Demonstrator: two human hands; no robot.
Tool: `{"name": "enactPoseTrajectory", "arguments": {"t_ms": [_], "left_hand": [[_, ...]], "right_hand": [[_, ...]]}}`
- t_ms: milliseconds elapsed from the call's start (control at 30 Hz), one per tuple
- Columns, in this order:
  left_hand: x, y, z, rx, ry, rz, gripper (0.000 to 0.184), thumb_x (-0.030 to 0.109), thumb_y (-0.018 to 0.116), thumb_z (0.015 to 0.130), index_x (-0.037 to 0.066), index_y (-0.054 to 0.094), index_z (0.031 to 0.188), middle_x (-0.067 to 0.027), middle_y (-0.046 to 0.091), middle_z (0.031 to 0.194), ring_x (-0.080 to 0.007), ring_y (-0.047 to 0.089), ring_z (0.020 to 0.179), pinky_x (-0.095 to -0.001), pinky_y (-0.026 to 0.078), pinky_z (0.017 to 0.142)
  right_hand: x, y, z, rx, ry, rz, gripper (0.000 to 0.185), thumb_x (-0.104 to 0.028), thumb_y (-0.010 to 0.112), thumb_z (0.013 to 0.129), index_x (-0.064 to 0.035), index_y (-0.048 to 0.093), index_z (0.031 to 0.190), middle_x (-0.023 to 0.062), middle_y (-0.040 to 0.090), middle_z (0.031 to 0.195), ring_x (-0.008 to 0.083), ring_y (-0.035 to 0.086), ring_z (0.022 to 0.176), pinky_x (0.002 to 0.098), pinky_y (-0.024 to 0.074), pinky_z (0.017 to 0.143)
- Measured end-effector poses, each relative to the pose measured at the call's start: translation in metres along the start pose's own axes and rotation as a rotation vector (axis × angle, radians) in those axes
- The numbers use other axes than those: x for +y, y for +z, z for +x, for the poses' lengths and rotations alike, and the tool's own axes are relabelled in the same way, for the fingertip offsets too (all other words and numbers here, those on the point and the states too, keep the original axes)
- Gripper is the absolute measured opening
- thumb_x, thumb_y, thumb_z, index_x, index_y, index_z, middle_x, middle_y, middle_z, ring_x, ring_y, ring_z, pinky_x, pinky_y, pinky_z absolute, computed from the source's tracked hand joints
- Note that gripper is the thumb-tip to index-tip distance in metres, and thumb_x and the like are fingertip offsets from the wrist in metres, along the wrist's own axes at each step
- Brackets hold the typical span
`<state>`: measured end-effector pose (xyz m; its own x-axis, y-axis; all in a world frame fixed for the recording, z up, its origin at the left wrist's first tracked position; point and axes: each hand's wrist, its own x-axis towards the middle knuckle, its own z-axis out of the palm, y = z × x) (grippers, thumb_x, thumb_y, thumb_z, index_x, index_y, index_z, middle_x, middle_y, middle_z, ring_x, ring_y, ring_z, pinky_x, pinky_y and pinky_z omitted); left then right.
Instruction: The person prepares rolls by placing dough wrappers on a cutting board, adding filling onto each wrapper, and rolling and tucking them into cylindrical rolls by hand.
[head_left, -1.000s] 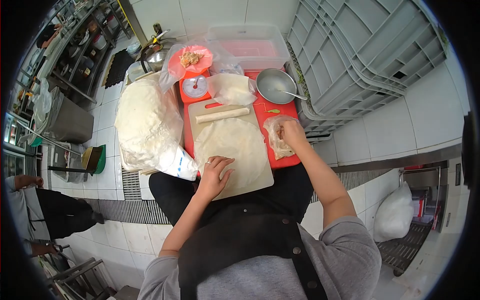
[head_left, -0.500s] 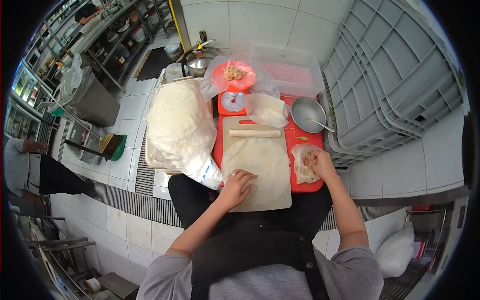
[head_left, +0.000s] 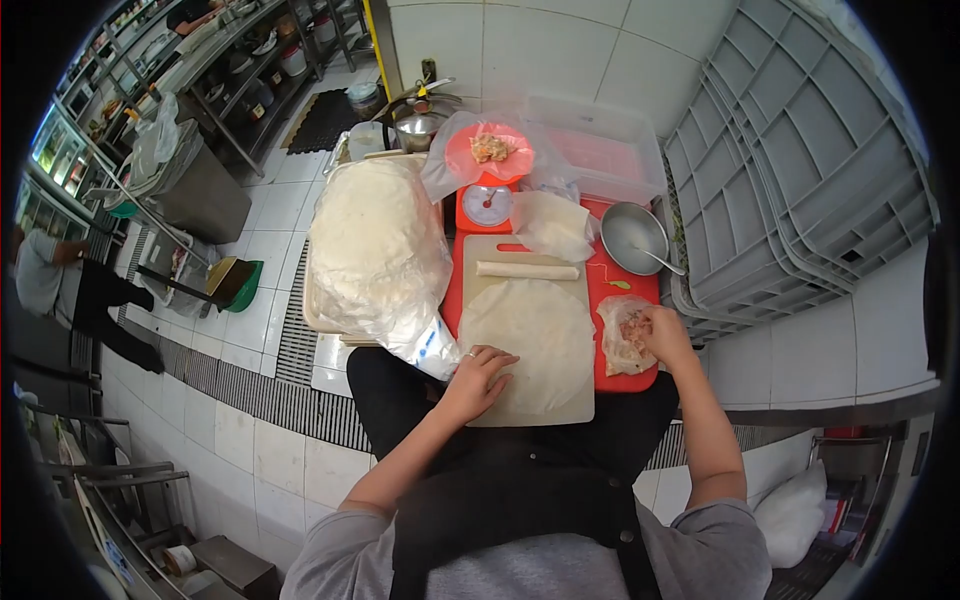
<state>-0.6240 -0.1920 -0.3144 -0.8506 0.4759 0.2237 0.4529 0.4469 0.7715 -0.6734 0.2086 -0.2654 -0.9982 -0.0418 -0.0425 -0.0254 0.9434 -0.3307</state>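
Filling [head_left: 632, 330] partly behind right hand [head_left: 668, 338].

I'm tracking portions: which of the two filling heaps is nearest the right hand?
The filling in the clear bag, at the right hand; the other heap is up on the scale.

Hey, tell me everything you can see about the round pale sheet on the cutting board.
The round pale sheet is thin, cream-coloured and matte, like a dough wrapper, with a slightly uneven edge and faint mottling. It lies flat and unrolled on the light cutting board, spanning nearly its full width, just below a rolled piece near the board's handle end. No filling sits on it. The left hand's fingertips appear to rest on its lower left edge.
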Motion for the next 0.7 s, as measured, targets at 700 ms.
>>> {"name": "enactPoseTrajectory", "arguments": {"t_ms": [700], "left_hand": [[0.012, 0.002, 0.021, 0.021, 0.086, -0.046, 0.036, 0.008, 0.072, 0.089, 0.007, 0.068, 0.126, -0.0101, 0.066, 0.118, -0.0317, 0.058, 0.115, -0.0433, 0.047, 0.096]], "right_hand": [[-0.236, -0.064, 0.299, 0.129, -0.387, 0.363, 0.024, -0.013, 0.082, 0.071, 0.0006, 0.073, 0.088, 0.0194, 0.074, 0.086, 0.0329, 0.073, 0.083, 0.0401, 0.0568, 0.075]]}}
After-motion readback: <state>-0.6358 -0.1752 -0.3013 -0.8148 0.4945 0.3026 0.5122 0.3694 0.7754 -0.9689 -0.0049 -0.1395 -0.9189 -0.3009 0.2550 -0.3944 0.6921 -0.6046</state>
